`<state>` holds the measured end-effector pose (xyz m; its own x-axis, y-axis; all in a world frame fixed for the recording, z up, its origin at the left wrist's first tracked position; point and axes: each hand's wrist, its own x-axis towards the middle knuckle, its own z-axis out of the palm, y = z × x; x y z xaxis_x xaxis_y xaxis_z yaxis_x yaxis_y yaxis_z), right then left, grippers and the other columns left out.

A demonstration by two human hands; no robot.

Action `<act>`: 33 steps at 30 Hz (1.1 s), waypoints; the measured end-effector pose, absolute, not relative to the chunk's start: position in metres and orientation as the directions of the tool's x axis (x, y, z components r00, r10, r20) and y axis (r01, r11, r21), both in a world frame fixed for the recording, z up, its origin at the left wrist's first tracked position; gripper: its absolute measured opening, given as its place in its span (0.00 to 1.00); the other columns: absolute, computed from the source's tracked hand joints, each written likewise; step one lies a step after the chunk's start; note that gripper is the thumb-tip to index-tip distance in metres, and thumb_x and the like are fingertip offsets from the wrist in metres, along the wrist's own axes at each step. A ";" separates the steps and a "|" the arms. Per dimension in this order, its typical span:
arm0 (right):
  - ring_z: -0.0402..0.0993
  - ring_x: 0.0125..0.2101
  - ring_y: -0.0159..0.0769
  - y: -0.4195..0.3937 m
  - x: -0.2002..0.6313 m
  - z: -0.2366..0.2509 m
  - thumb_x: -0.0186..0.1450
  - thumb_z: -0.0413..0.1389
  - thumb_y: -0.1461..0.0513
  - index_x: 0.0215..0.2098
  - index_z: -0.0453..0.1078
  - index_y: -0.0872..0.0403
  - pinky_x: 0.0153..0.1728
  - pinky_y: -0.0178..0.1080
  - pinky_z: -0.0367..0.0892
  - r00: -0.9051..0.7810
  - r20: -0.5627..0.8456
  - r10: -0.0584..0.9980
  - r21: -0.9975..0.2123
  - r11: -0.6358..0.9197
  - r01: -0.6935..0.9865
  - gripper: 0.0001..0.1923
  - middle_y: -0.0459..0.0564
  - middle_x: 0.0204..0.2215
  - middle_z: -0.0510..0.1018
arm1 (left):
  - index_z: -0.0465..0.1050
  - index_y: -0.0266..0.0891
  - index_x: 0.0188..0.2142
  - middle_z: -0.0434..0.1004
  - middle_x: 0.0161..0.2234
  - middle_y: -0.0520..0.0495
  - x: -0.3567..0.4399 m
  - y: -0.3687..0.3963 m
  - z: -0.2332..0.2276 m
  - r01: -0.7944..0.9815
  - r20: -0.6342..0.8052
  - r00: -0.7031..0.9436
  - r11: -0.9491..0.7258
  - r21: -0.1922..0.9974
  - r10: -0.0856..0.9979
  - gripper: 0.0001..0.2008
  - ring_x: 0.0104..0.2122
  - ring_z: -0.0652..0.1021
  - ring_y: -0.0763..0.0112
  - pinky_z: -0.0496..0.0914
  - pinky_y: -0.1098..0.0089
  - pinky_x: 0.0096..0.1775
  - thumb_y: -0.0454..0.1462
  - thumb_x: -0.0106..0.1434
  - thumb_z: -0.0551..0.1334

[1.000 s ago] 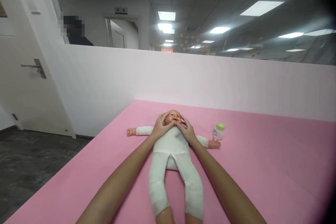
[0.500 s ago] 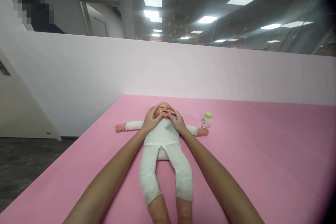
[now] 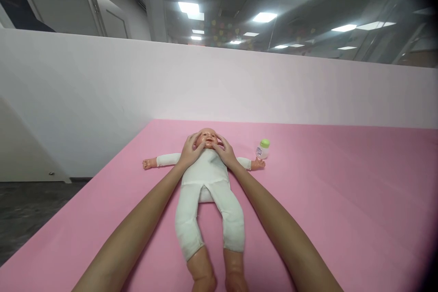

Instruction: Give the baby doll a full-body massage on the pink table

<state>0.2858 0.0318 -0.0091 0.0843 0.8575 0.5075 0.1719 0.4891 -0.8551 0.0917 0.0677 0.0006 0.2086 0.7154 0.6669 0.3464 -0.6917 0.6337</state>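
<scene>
A baby doll (image 3: 205, 169) in a white cloth suit lies on its back, head at the far end and bare feet towards me. Its arms stretch out to both sides. My left hand (image 3: 190, 149) cups the left side of the doll's head, thumb on the cheek near the mouth. Around the other side curls my right hand (image 3: 226, 151), its thumb also by the mouth. The fingertips are partly hidden beside the head. Close to the doll's hand on the right stands a small clear jar (image 3: 263, 149) with a green lid.
The doll and jar rest on a pink tabletop (image 3: 328, 191). A white low wall (image 3: 273, 86) runs along its far edge, with a glass pane above it. Beyond the table's left edge are a dark floor (image 3: 23, 210) and a pale door (image 3: 20, 146).
The camera view has shifted slightly, so the doll and jar appear a little further left and higher. Both hands remain on the doll's head, thumbs still near its mouth.
</scene>
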 end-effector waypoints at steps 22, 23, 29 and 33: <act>0.70 0.63 0.49 0.029 0.287 -0.009 0.65 0.62 0.49 0.65 0.68 0.45 0.64 0.52 0.67 0.077 0.513 0.855 -0.850 0.493 0.188 0.31 0.51 0.65 0.71 | 0.67 0.48 0.65 0.69 0.63 0.42 0.092 0.059 0.004 0.325 0.617 0.215 -0.651 0.686 0.757 0.29 0.64 0.69 0.56 0.70 0.57 0.61 0.48 0.67 0.66; 0.70 0.63 0.48 0.029 0.287 -0.009 0.66 0.61 0.50 0.65 0.68 0.45 0.65 0.52 0.66 0.077 0.516 0.853 -0.848 0.496 0.187 0.30 0.51 0.65 0.71 | 0.67 0.47 0.65 0.69 0.63 0.42 0.092 0.060 0.004 0.326 0.625 0.213 -0.658 0.679 0.751 0.28 0.64 0.69 0.56 0.70 0.57 0.61 0.48 0.67 0.65; 0.71 0.62 0.48 0.032 0.288 -0.012 0.67 0.59 0.50 0.65 0.68 0.46 0.65 0.53 0.66 0.082 0.505 0.859 -0.855 0.485 0.184 0.30 0.51 0.65 0.71 | 0.68 0.45 0.63 0.70 0.62 0.41 0.092 0.066 -0.001 0.331 0.657 0.204 -0.683 0.651 0.726 0.24 0.63 0.71 0.59 0.68 0.56 0.63 0.46 0.70 0.62; 0.71 0.62 0.50 0.030 0.287 -0.011 0.65 0.62 0.48 0.65 0.68 0.47 0.64 0.53 0.67 0.084 0.503 0.860 -0.857 0.484 0.177 0.32 0.52 0.65 0.71 | 0.68 0.47 0.64 0.70 0.62 0.42 0.092 0.064 -0.002 0.313 0.651 0.204 -0.678 0.665 0.732 0.27 0.63 0.71 0.57 0.70 0.56 0.61 0.47 0.67 0.66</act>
<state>0.2872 0.0297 -0.0113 0.0837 0.8599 0.5035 0.1768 0.4844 -0.8568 0.0923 0.0637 -0.0016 0.2037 0.7317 0.6505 0.3127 -0.6783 0.6650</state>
